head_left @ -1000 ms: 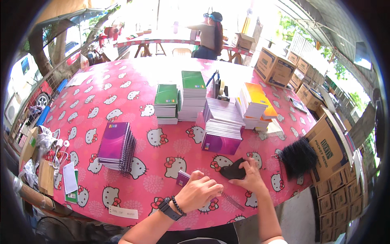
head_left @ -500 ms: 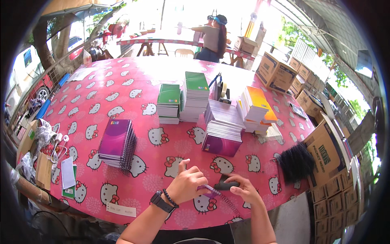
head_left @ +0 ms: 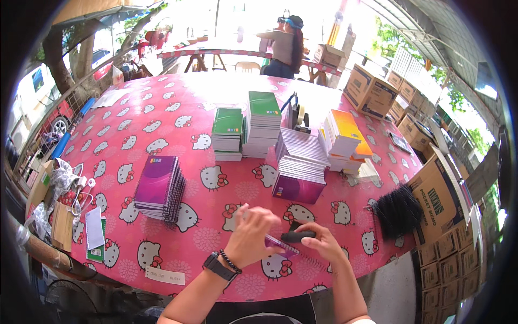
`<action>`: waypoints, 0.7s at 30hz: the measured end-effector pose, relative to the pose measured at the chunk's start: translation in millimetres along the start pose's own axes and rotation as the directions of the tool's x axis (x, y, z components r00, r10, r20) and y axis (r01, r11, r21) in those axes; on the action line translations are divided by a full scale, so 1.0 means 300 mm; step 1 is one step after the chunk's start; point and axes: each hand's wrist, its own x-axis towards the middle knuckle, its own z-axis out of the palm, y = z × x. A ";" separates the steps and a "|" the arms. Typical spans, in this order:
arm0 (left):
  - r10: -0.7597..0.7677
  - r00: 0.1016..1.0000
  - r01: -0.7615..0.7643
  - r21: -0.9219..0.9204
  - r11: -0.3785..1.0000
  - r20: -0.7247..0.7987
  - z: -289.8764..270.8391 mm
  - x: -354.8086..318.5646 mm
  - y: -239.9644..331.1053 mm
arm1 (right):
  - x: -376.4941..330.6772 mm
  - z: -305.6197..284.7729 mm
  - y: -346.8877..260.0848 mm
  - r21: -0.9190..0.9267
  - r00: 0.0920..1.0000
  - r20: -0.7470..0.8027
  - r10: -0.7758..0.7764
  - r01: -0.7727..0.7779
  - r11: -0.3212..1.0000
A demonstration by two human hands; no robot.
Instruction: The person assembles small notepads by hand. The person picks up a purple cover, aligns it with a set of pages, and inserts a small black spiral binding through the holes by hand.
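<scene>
A slanted purple notebook [head_left: 283, 245] in my left grip [head_left: 251, 232], spiral wire [head_left: 312, 261] jutting near-right, meets the black tool [head_left: 298, 236] in my right grip [head_left: 322, 244].

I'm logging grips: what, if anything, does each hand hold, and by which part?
Right hand: a black object, by its right end. Left hand: at the left end of the small purple notebook; hold unclear.

The nearest notebook [head_left: 275, 242] is purple, the tool [head_left: 298, 236] black, the tablecloth [head_left: 243, 197] pink with white cats.
</scene>
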 end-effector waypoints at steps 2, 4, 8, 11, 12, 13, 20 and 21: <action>-0.228 0.965 0.153 -0.421 0.894 -0.133 0.010 -0.031 -0.018 | 0.008 0.020 -0.023 0.406 0.975 0.109 -0.195 0.135 0.904; -0.372 0.927 0.243 -0.683 0.688 -0.044 0.063 -0.087 -0.072 | -0.006 0.052 -0.046 0.652 0.936 0.158 -0.316 0.142 0.745; -0.434 0.839 0.514 -0.740 0.434 0.328 0.081 -0.108 -0.141 | 0.059 0.009 -0.031 -0.118 0.997 0.021 -0.072 0.074 0.990; -0.387 0.876 0.471 -0.684 0.557 0.287 0.093 -0.104 -0.144 | 0.048 0.032 -0.051 0.498 0.938 0.107 -0.330 0.236 0.834; -0.383 0.883 0.458 -0.680 0.573 0.271 0.089 -0.094 -0.131 | 0.043 0.040 -0.040 0.453 0.940 0.176 -0.293 0.187 0.872; -0.385 0.872 0.476 -0.702 0.530 0.301 0.087 -0.091 -0.133 | 0.052 0.038 -0.034 0.281 0.969 0.168 -0.181 0.129 0.951; -0.391 0.841 0.525 -0.739 0.423 0.374 0.074 -0.099 -0.136 | 0.064 0.055 -0.045 0.437 0.928 0.219 -0.301 0.182 0.881; -0.383 0.846 0.517 -0.748 0.417 0.372 0.081 -0.104 -0.142 | 0.068 0.048 -0.042 0.220 0.962 0.195 -0.192 0.147 0.964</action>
